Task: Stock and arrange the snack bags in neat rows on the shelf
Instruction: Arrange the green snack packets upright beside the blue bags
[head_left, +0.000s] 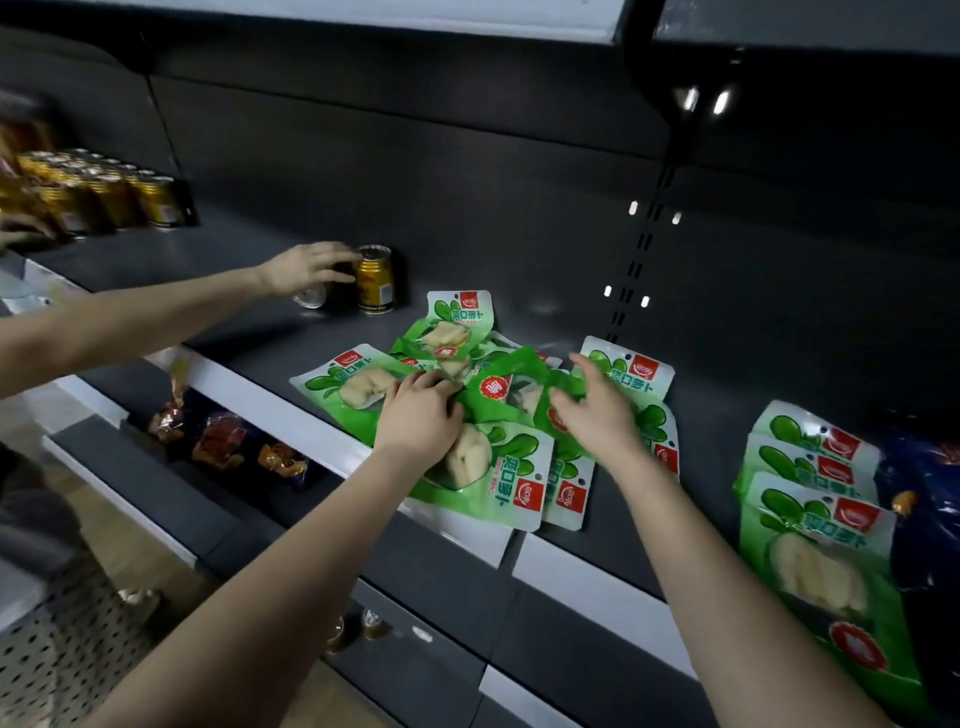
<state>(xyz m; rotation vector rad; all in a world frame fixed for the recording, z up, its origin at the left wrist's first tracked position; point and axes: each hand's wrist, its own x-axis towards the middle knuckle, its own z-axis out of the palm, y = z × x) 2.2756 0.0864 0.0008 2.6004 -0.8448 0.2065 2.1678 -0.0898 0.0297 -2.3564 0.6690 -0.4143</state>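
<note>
Judging from how things lie, the stocking is partly done. An overlapped row of green plastic snack bags (815, 509) sits in order at the right end of the dark grey metal shelf (717, 395), just beside some dark blue packets (930, 499). A loose heap of the same green bags (511, 384) lies jumbled mid-shelf, some face up and others turned or crumpled. A couple overhang the white front edge strip (270, 402). That heap is what is left to sort.

The left hand (421, 410) is on the heap's near-left side, fingers bent and tips dug in, apparently gripping the bags. The right hand (597, 410) is over the heap's right side with fingers fanned apart (it is blurred, so whether it has hold of a bag I cannot tell).

Bare shelf shows between the heap and the tidy row, and behind the heap to the back panel, which I judge is room enough for further rows. To the left, a second person's hand (306, 270) touches an upright gold drink can (375, 283), near the heap but apart from it. Sweeping bags leftward could knock the can, and the overhanging bags could slip off the front.
</note>
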